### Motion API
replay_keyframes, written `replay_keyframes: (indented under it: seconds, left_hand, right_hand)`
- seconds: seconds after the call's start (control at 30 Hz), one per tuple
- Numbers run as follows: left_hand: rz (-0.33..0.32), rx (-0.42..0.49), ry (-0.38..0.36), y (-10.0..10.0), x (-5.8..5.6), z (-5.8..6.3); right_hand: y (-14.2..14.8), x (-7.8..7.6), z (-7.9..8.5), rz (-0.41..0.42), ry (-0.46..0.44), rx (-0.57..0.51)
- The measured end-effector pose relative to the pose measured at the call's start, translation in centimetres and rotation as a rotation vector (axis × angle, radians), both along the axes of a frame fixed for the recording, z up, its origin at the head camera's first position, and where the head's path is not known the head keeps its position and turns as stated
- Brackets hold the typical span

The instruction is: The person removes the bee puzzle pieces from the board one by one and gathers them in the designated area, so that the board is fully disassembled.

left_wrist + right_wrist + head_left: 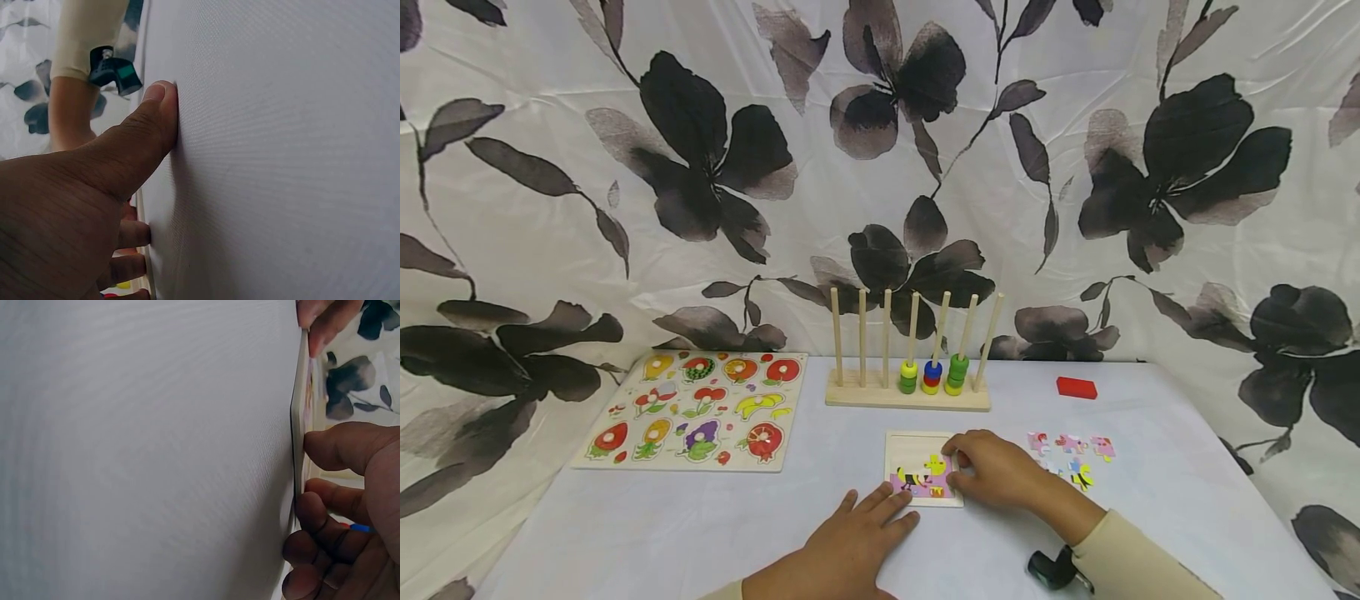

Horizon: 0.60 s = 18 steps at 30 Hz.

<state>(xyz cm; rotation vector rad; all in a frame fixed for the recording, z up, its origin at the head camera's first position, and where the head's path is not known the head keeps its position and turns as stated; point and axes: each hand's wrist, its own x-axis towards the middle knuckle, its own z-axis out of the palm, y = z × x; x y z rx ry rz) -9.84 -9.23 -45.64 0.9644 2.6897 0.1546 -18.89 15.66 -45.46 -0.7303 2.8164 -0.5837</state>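
A small wooden jigsaw tray [923, 502] lies on the table, its lower part filled with pink pieces showing a yellow animal and a bee. My left hand [857, 542] is spread flat, with fingertips at the tray's lower left edge; in the left wrist view its thumb [153, 119] rests on the cloth. At the tray's right side is my right hand [1000, 471], thumb and index fingertips touching it, the other fingers curled. Whether a piece sits between those fingertips is hidden. Loose jigsaw pieces [1081, 477] lie just beyond the right hand.
A fruit puzzle board [681, 421] lies at the back left. Behind the tray stands a wooden peg rack [865, 396] with coloured rings on three pegs. A red block [1077, 387] lies at the back right. Floral cloth [880, 167] hangs behind the table.
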Motion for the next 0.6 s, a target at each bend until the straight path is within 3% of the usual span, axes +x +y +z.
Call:
replay_keyframes:
  seconds: [0.6]
  left_hand:
    - [-0.003,0.007,0.000,-0.05,0.11,0.08]
  right_hand:
    - [-0.35,-0.07,0.15,0.006,0.024,-0.003]
